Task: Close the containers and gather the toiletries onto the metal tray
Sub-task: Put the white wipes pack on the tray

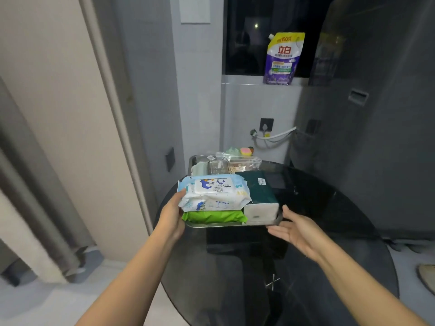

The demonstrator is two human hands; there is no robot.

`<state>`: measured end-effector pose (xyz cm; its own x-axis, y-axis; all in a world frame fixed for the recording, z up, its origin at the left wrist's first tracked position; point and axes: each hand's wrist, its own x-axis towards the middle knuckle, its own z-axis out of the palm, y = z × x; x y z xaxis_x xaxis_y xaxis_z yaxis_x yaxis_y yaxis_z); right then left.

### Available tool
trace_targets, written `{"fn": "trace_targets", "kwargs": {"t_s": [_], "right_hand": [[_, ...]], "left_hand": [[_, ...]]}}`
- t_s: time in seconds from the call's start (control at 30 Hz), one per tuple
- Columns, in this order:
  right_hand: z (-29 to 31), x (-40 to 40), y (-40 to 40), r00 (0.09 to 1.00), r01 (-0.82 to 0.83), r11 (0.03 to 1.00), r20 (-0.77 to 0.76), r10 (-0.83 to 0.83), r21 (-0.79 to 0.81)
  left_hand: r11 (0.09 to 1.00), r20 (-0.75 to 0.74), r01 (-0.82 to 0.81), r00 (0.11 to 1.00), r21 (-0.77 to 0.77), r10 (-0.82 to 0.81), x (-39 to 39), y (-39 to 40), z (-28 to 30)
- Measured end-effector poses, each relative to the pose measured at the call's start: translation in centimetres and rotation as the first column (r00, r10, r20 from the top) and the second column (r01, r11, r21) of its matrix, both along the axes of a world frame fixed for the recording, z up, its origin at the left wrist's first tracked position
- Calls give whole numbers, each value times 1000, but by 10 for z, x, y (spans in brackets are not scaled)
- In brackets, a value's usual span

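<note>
The left hand (173,214) reaches to the left end of the metal tray (226,224), its fingers against the side of the blue-and-white baby wipes pack (213,192); whether the fingers curl under the tray or only press on the pack cannot be told. The right hand (295,228) is open, palm turned inward and fingers straight, just beside the tray's right front corner and apart from it. The tray sits on the dark glass worktop (306,267), near its far edge. The baby wipes pack lies on top of a green pack (213,216) at the tray's front left. To their right is a dark green tissue pack (259,194), its white end facing forward. Behind these stand a clear container (217,167) and some small bagged items. On the window ledge beyond stands a purple detergent pouch (283,58).
</note>
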<state>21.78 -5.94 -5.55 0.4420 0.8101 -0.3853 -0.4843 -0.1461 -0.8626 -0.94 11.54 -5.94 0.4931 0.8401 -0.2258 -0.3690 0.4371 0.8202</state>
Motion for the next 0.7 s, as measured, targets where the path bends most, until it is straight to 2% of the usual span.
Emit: {"fn": "trace_targets", "kwargs": {"t_s": [0.23, 0.7], "right_hand": [[-3, -10, 17, 997, -50, 997, -57, 53, 63], [-4, -14, 40, 991, -131, 988, -25, 134, 79]], "left_hand": [[995, -7, -87, 996, -55, 87, -9, 32, -3], [994, -16, -110, 994, -27, 110, -10, 66, -5]]}}
